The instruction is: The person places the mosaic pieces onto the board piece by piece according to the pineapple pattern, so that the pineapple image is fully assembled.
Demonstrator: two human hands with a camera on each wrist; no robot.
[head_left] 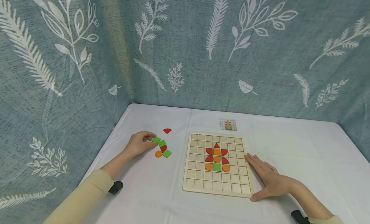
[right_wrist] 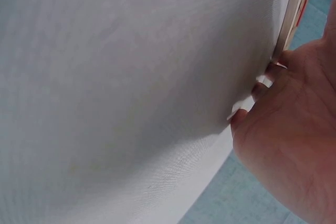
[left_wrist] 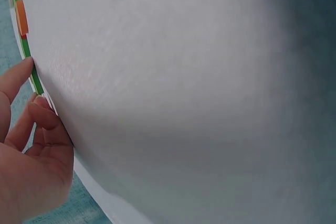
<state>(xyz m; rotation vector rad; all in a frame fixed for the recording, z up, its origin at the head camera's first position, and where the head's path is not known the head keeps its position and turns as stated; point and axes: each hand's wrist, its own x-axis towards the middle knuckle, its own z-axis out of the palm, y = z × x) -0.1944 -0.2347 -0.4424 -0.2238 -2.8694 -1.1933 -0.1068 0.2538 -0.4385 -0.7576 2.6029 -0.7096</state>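
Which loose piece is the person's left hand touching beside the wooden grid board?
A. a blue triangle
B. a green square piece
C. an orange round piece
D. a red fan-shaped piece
B: in the head view the left hand has its fingertips on the green square piece at the near end of the loose pile, while the right hand lies flat against the wooden grid board.

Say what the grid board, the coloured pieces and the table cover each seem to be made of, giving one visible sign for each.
Grid board: probably light unpainted wood, pale and matte, with raised ribs. Coloured pieces, such as the green square near the left hand: likely painted wood, flat colour; plastic is possible. Table cover: white cloth, fine weave in the wrist views.
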